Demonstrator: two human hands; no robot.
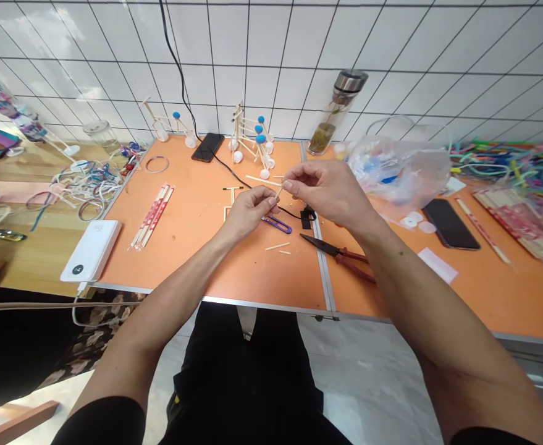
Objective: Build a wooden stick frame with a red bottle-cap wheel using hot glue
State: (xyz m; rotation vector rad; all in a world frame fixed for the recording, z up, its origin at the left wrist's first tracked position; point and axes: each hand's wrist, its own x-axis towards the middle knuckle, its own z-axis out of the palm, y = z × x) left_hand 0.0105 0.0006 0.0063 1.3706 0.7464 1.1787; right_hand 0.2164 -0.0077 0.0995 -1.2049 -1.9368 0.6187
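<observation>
Head view: we read the bench from left to right. Left of the orange table (197, 272), a tangle of white and blue bands (88, 185) lies on a wooden tabletop (30, 154), and a white power bank (90, 250) sits by the orange table's edge. On the orange table's left part lie chopsticks in red-and-white paper (152, 216). Near its back edge, a black phone (207, 147) lies beside small stick models with blue tips (252, 139).

Above the middle of the orange table, our left hand (248, 213) is closed in a pinch on a thin wooden stick (278, 193), and our right hand (327, 191) pinches at the same stick from the other side. The fingers hide most of the stick, so we cannot tell exactly how each hand holds it. Beneath the hands lie a purple clip (277, 224) and short stick pieces (278, 247).

Further right on the orange table are red-handled cutters (338, 256), a clear plastic bag (398, 170) and a second black phone (450, 224). Colored straws (507, 164) lie at the far right.

We judge the step in hand to be close work on this one stick. The next move calls for a steady pinch from both hands, keeping the stick lined up.
</observation>
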